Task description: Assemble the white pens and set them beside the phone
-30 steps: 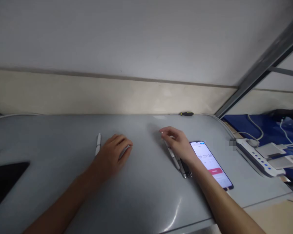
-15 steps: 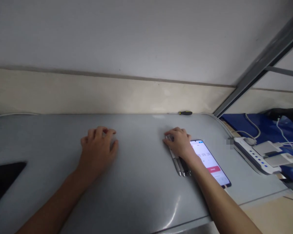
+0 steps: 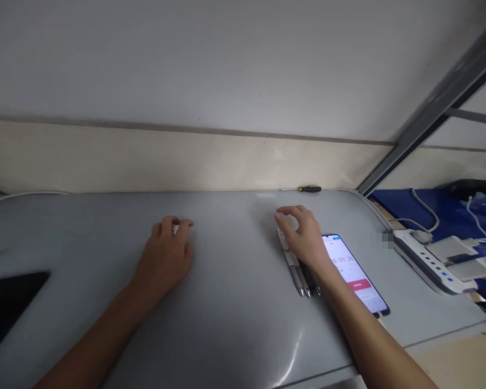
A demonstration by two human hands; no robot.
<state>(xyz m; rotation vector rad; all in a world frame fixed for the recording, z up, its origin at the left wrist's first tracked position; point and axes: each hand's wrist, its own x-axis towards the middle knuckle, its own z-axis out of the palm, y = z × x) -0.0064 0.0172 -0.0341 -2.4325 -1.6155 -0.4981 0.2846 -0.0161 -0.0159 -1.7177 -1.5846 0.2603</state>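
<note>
Pens [image 3: 295, 270]: gry/wht, shiny tips, side-by-side | your R hand [image 3: 303, 235]: curved above, pinch unclear | your L hand [image 3: 165, 253]: curled by wht bit [image 3: 175, 229], pinch unclear

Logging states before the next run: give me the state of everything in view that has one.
Phone: screen lit, digits showing
Power strip: adapters plugged in
Pens: lying side by side, partly hidden
Screwdriver: lying by the wall
Left hand: fingers curled, grip unclear
Right hand: thumb and forefinger slightly apart
</note>
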